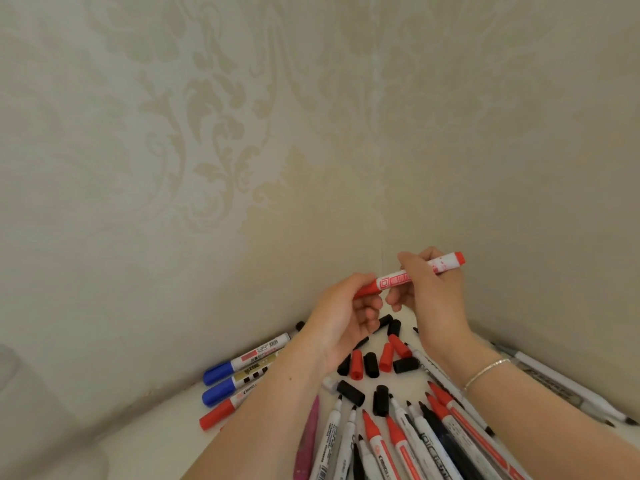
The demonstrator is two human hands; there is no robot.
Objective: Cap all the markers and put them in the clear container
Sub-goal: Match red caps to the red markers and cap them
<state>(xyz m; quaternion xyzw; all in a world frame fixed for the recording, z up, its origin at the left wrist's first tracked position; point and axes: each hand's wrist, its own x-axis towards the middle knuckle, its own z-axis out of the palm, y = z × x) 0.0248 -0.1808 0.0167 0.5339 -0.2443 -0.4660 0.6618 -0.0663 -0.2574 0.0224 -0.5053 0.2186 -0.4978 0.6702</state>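
Spanning both hands, red marker [412,274] sits between left hand [343,317] and right hand [429,292].

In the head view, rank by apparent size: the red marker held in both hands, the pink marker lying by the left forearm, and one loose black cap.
1. Pink marker, though nearness to the camera inflates it.
2. Held red marker, partly hidden by fingers.
3. Loose black cap, clearly smallest.

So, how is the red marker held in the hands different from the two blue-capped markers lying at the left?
The red-capped white marker is held up by both hands; the blue-capped markers lie on the surface. Its cap is red; theirs are blue. All are capped, with white or pale barrels.
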